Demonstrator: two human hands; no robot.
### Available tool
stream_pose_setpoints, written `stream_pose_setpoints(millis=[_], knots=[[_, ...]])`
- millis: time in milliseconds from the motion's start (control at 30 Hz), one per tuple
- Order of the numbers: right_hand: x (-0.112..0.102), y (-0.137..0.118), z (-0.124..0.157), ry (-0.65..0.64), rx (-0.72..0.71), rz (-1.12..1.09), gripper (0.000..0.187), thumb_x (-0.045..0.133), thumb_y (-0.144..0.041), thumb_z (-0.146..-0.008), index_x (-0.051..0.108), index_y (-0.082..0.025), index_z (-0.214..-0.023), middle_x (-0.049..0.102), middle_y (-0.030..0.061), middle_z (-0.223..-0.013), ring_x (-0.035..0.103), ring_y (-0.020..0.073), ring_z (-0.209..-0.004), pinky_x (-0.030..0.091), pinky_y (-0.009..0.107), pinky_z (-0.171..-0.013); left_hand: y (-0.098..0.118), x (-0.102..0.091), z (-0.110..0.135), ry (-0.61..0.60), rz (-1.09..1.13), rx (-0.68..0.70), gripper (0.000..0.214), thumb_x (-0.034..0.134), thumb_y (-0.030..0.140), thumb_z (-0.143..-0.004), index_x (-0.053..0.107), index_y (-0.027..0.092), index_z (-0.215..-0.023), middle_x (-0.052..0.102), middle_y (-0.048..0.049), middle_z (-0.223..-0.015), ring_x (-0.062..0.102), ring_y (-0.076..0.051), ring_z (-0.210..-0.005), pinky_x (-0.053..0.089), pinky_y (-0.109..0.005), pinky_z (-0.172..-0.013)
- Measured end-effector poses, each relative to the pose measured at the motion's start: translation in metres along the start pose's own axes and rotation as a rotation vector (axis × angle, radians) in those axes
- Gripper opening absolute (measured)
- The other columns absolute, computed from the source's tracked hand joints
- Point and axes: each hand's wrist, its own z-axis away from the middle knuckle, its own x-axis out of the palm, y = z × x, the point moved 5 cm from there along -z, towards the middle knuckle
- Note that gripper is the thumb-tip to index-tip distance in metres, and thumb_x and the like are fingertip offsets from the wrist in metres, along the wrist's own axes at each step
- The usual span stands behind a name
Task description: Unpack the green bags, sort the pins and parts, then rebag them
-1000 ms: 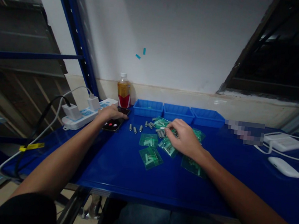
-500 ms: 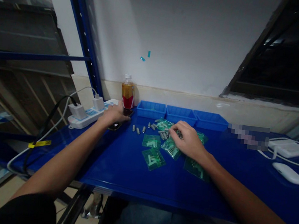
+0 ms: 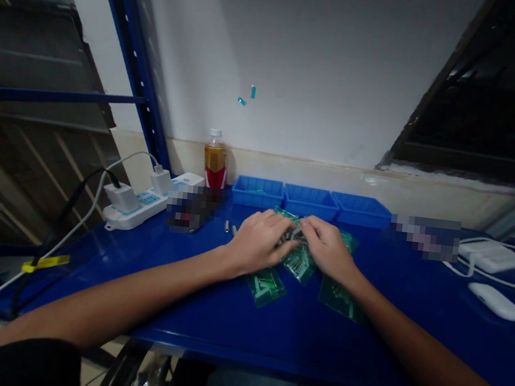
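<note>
Over the middle of the blue table, my left hand [image 3: 261,243] and my right hand [image 3: 326,244] meet, fingertips close together. Small grey metal cylinders [image 3: 293,237] show between them. The left fingers and thumb curl around this cluster from the left; my right thumb and fingers pinch at it from the other side. Just how many pieces each hand grips is hidden. Green plastic bags [image 3: 266,287] with small pieces inside lie beneath and around both hands. A single metal cylinder [image 3: 227,227] stands out left of my left hand.
Three blue bins [image 3: 257,192] line the wall behind the hands. A drink bottle [image 3: 215,160] and a white power strip [image 3: 144,204] with cables are at the left. White devices, among them a rounded white case [image 3: 497,301], lie on the right. Two patches are blurred.
My left hand has left the phone beside the power strip and come right to the metal cylinders. My right hand stays over the cylinders and bags. The view has shifted slightly.
</note>
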Motion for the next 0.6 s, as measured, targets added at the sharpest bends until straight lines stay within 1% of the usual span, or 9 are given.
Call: stream_pose_setpoints(millis=[67, 133, 200, 267, 300, 400, 500, 533, 600], knots=[[0.0, 0.0, 0.0, -0.009, 0.025, -0.018, 0.036, 0.036, -0.035, -0.092, 0.041, -0.021, -0.059, 0.047, -0.0009, -0.057, 0.046, 0.0139, -0.057, 0.034, 0.027, -0.055, -0.005, -0.004, -0.006, 0.01, -0.026, -0.018, 0.026, 0.04, 0.038, -0.092, 0.057, 0.018, -0.095, 0.066, -0.0054, -0.088, 0.056, -0.021, -0.081, 0.042, -0.034, -0.069], [-0.002, 0.0, -0.001, -0.003, 0.025, -0.023, 0.031, 0.039, -0.036, -0.091, 0.048, -0.02, -0.066, 0.052, 0.0, -0.062, 0.049, 0.0141, -0.06, 0.036, 0.027, -0.056, -0.011, -0.007, -0.013, 0.011, -0.003, -0.036, 0.027, 0.038, 0.035, -0.094, 0.058, 0.018, -0.098, 0.066, -0.0043, -0.083, 0.057, -0.02, -0.078, 0.042, -0.033, -0.068], [-0.005, -0.001, -0.004, 0.011, -0.027, -0.001, 0.017, 0.046, -0.034, -0.089, 0.054, -0.019, -0.084, 0.057, 0.0016, -0.073, 0.054, 0.0149, -0.067, 0.04, 0.027, -0.06, -0.02, -0.007, -0.018, 0.002, 0.074, -0.067, 0.027, 0.037, 0.034, -0.094, 0.059, 0.019, -0.097, 0.064, -0.0031, -0.079, 0.057, -0.018, -0.074, 0.041, -0.031, -0.067], [-0.005, -0.003, -0.007, 0.016, -0.107, 0.039, 0.018, 0.052, -0.029, -0.085, 0.053, -0.019, -0.1, 0.06, 0.0037, -0.083, 0.056, 0.0162, -0.075, 0.042, 0.028, -0.067, -0.029, -0.004, -0.021, -0.016, 0.176, -0.086, 0.03, 0.035, 0.034, -0.095, 0.059, 0.018, -0.089, 0.062, -0.0019, -0.075, 0.056, -0.016, -0.071, 0.041, -0.029, -0.065], [-0.004, -0.004, -0.008, 0.003, -0.145, 0.063, 0.019, 0.053, -0.026, -0.085, 0.052, -0.018, -0.102, 0.06, 0.0045, -0.085, 0.056, 0.0168, -0.078, 0.043, 0.029, -0.069, -0.033, -0.001, -0.021, -0.029, 0.228, -0.08, 0.032, 0.034, 0.034, -0.096, 0.058, 0.018, -0.083, 0.061, -0.0013, -0.072, 0.055, -0.014, -0.069, 0.04, -0.028, -0.064], [0.005, -0.007, -0.013, -0.112, -0.244, 0.133, 0.012, 0.048, -0.022, -0.086, 0.054, -0.019, -0.096, 0.059, 0.0059, -0.084, 0.054, 0.0185, -0.08, 0.042, 0.032, -0.071, -0.041, 0.008, -0.018, -0.077, 0.329, -0.053, 0.035, 0.031, 0.033, -0.097, 0.054, 0.017, -0.075, 0.057, -0.0002, -0.069, 0.053, -0.013, -0.066, 0.04, -0.027, -0.061], [0.012, -0.008, -0.02, -0.246, -0.336, 0.223, 0.013, 0.046, -0.026, -0.088, 0.057, -0.019, -0.089, 0.059, 0.0064, -0.083, 0.052, 0.0196, -0.079, 0.04, 0.035, -0.07, -0.047, 0.012, -0.01, -0.156, 0.331, -0.101, 0.034, 0.031, 0.033, -0.097, 0.053, 0.018, -0.075, 0.058, -0.001, -0.07, 0.053, -0.015, -0.067, 0.042, -0.029, -0.061], [0.011, -0.006, -0.024, -0.262, -0.353, 0.256, 0.015, 0.046, -0.027, -0.088, 0.058, -0.018, -0.086, 0.059, 0.0067, -0.083, 0.051, 0.0199, -0.079, 0.039, 0.035, -0.07, -0.048, 0.01, -0.007, -0.176, 0.337, -0.125, 0.033, 0.032, 0.033, -0.097, 0.054, 0.019, -0.078, 0.059, -0.0014, -0.072, 0.054, -0.015, -0.068, 0.043, -0.03, -0.062], [0.005, 0.003, -0.037, -0.244, -0.345, 0.318, 0.019, 0.045, -0.029, -0.088, 0.059, -0.018, -0.079, 0.059, 0.0074, -0.081, 0.051, 0.0206, -0.078, 0.038, 0.037, -0.071, -0.047, -0.002, 0.0, -0.161, 0.394, -0.164, 0.03, 0.033, 0.034, -0.096, 0.056, 0.021, -0.082, 0.061, -0.0015, -0.073, 0.057, -0.016, -0.069, 0.047, -0.032, -0.063]])
